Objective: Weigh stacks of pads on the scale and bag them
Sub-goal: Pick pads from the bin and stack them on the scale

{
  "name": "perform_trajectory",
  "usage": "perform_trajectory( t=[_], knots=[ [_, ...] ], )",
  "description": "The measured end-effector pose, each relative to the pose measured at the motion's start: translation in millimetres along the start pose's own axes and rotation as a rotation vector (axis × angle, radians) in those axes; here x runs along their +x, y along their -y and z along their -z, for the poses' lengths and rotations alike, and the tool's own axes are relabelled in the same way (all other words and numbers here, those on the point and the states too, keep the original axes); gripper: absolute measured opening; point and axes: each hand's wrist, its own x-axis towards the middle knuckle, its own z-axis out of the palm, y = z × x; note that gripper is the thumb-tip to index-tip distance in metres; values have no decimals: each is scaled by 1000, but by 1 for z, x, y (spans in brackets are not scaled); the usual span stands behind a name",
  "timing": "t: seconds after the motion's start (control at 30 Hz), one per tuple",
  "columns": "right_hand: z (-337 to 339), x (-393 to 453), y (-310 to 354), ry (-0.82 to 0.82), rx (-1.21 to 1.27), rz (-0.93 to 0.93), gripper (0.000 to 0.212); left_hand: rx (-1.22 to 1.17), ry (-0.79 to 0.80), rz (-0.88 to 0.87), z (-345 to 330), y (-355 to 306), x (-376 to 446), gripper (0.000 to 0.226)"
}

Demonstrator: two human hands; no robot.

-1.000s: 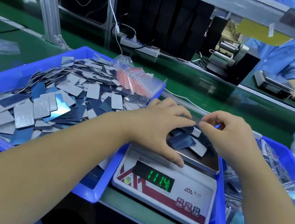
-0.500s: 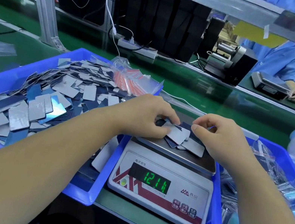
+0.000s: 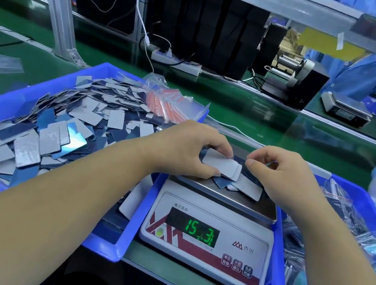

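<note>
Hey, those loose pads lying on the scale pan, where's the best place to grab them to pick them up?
Probably by the long edges, pinched from above. The pads lie flat and overlapping on the scale pan, so only their edges offer purchase. Come from the right, where the right hand hovers; the left hand already holds a small stack on the left side.

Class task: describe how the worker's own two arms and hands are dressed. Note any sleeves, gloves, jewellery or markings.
Both forearms are bare up to the frame edge, with no sleeve in view. The left hand and right hand wear no gloves, and no ring, watch, wristband or marking is visible on either.
</note>
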Motion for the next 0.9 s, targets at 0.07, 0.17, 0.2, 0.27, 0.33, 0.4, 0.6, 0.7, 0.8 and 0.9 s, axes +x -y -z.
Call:
perform_trajectory(
  t=[0.07,0.17,0.2,0.27,0.33,0.4,0.6,0.7,0.8,0.9],
  knots=[
    [1,0,1,-3,4,-1,14,-4,-33,-9,1,1,1,32],
    [2,0,1,-1,13,-9,13,-14,-70,13,1,3,2,33],
    [2,0,0,2,14,-11,13,-57,-99,44,1,5,2,33],
    [2,-1,1,6,18,-13,14,-256,-193,171,6,9,1,31],
    [2,-2,1,4,19,-16,15,-451,-293,305,17,17,1,31],
    [2,-2,0,5,19,-17,16,-472,-354,403,27,26,0,31],
    [3,-2,2,19,19,-16,15,-37,-214,756,37,44,-8,24],
    [3,-2,2,21,19,-18,15,95,-88,792,35,45,-9,10],
    [3,-2,2,18,13,-22,16,233,8,815,31,43,-7,8],
    [4,-2,2,23,-3,-35,15,329,-15,831,29,36,-4,12]
  ],
)
